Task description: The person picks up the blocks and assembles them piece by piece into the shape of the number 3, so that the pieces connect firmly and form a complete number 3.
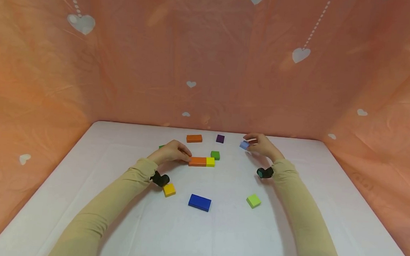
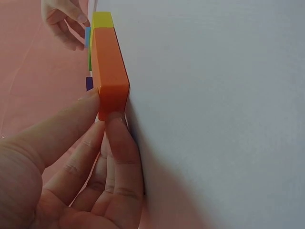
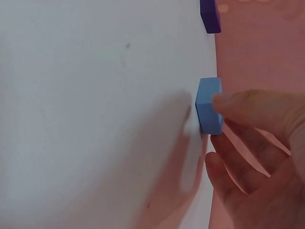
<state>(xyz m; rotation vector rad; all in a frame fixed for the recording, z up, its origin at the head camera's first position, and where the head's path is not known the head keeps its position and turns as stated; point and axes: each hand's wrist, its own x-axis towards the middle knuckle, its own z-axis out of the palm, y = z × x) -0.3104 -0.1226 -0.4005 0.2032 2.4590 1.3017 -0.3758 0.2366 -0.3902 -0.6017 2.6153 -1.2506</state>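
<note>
In the left wrist view, my left hand pinches the near end of an orange block between thumb and finger. Its other end meets a yellow block, and the two form one straight row in the head view. My right hand is at a light blue block at the back right. The right wrist view shows the thumb lying on this light blue block, with the other fingers loosely spread beside it; contact behind the block is hidden. A green block lies just behind the yellow one.
Another orange block and a purple block lie at the back. Nearer are an amber block by the left wrist, a dark blue block and a lime block. Another green block is partly hidden behind the left hand.
</note>
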